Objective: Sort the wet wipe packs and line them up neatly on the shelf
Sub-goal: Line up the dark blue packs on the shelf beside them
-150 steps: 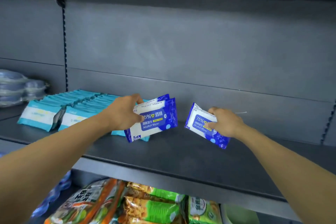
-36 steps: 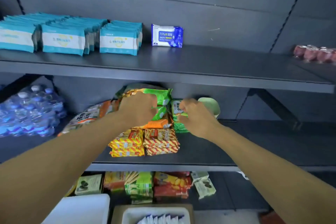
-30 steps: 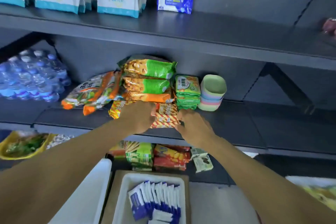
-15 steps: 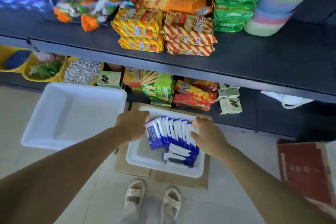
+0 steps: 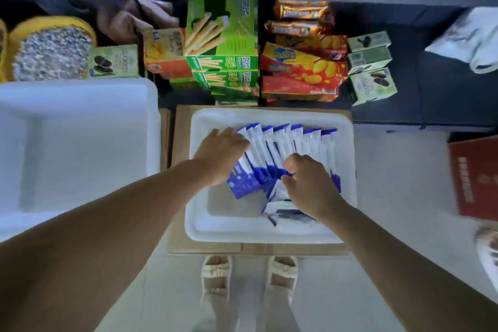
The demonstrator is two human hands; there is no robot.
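Note:
Several blue-and-white wet wipe packs (image 5: 296, 143) stand in a row in a white bin (image 5: 269, 234) on the floor. Two more packs (image 5: 280, 210) lie flat at the front of the bin. My left hand (image 5: 219, 155) reaches over the left end of the row and grips the leftmost pack (image 5: 241, 183), which tilts out below my palm. My right hand (image 5: 310, 186) sits lower and to the right, with its fingers curled into the row and pinching a pack's edge. The shelf with the sorted packs is out of view.
The bin rests on flat cardboard (image 5: 180, 129). A larger white bin (image 5: 80, 143) stands to the left. Snack boxes (image 5: 223, 48) fill the bottom shelf behind. A red box (image 5: 477, 175) lies on the floor to the right. My sandalled feet (image 5: 215, 272) stand just in front.
I have turned from the upper shelf down past the snack shelves to the floor bin. Both hands came down and closed on packs in the row.

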